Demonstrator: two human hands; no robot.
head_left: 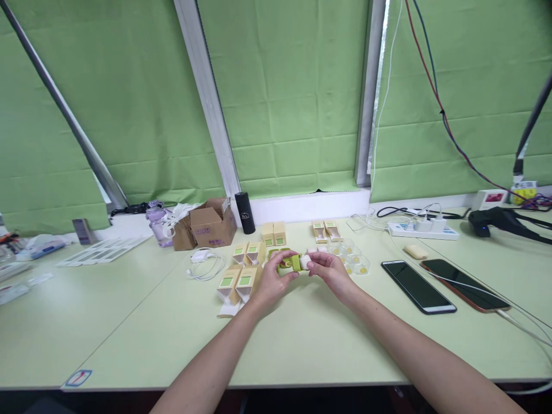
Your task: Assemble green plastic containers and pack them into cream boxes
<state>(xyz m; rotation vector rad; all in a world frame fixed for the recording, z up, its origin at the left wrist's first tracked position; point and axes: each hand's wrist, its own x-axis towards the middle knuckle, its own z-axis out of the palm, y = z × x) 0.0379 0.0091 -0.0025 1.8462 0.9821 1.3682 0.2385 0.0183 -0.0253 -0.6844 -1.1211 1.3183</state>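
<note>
Between my hands, just above the table, is a small green-and-white item (295,263), roughly cylindrical and lying sideways; its exact kind is unclear. My left hand (274,279) is closed around its green end. The thumb and fingers of my right hand (333,272) pinch the white end. Left of my hands stand several small open cardboard boxes (245,280) with green labels. Behind my right hand, clear round plastic pieces with yellow centres (356,260) lie in a group. Another green item behind my left hand is partly hidden.
Further back are more small boxes (273,233), a black cylinder (245,213) and a brown carton (213,223). A white charger with cable (200,256) lies left. Two phones (417,286) rest on the right, near a power strip (423,229). Cables cross the table's right side.
</note>
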